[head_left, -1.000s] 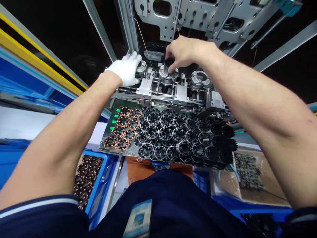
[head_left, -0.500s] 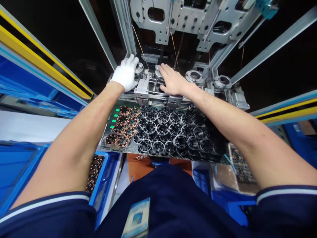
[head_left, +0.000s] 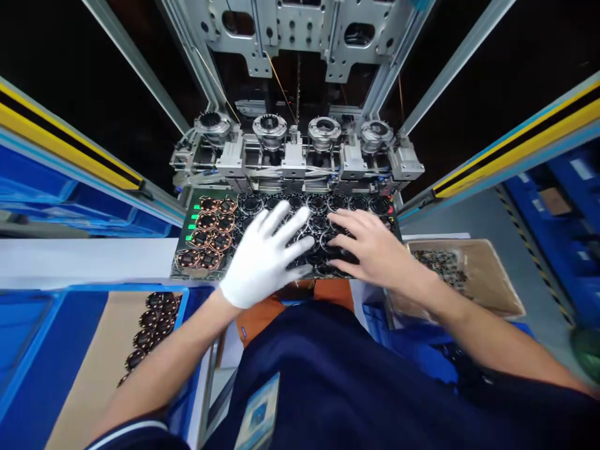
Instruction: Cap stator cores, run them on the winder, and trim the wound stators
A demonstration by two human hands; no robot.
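Note:
My left hand (head_left: 267, 256), in a white glove, hovers with spread fingers over black slotted ring cores (head_left: 250, 204) set in rows on a dark board. My right hand (head_left: 368, 250) is bare; its fingers reach apart over the cores on the right. I see nothing held in either hand, and whether the fingertips touch the cores I cannot tell. Copper-wound cores (head_left: 206, 222) lie at the board's left end. Behind the board stand several round metal holders; the far-left holder (head_left: 212, 125) and the one beside it (head_left: 269, 127) each contain a black core.
Above the holders hangs a metal machine plate (head_left: 295, 37), with thin wires coming down. Yellow-and-black posts (head_left: 70, 134) flank the station. A blue bin (head_left: 182, 306) with copper-wound cores is at lower left. At right is a lined box (head_left: 492, 275) with small parts.
Both hands have come back from the machine's holders to above the black cores on the board. The holders now show uncovered, and the view has shifted.

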